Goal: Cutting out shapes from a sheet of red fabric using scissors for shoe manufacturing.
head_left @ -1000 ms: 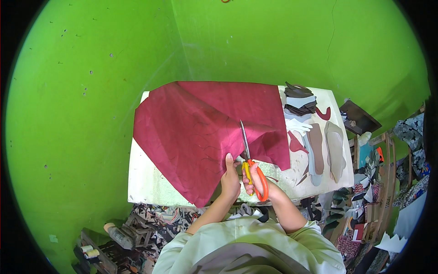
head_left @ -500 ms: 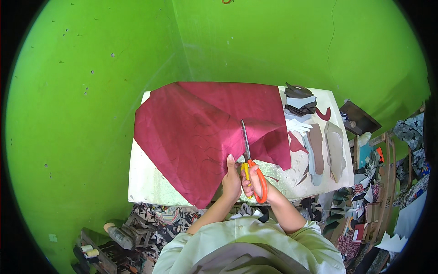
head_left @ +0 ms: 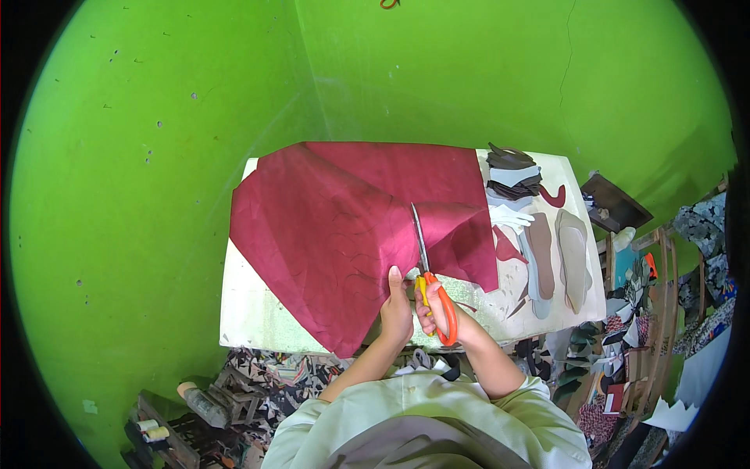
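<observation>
A large sheet of dark red material (head_left: 312, 211) with faint drawn outlines covers much of the white table (head_left: 258, 305). My left hand (head_left: 397, 313) pinches its near edge, thumb on top and fingers underneath out of sight. Just to the right, my right hand (head_left: 434, 311) grips a pair of scissors (head_left: 447, 316) with orange and yellow handles. The long metal blades point away from me and lie at the red sheet, beside a cut where its right part folds away. How far the lower blade sits under the material is hidden.
On the table's right lie shoe-sole shapes (head_left: 573, 258), a brown insole piece (head_left: 539, 254), white gloves (head_left: 512, 217), red offcuts (head_left: 508, 246) and a stack of dark pieces (head_left: 513, 170). Green walls (head_left: 437, 70) rise behind. A wooden rack (head_left: 664, 313) with scraps stands right; more scraps cover the floor.
The scissors' handles have opened slightly and the blades have shifted a touch. My left hand keeps its hold on the red sheet.
</observation>
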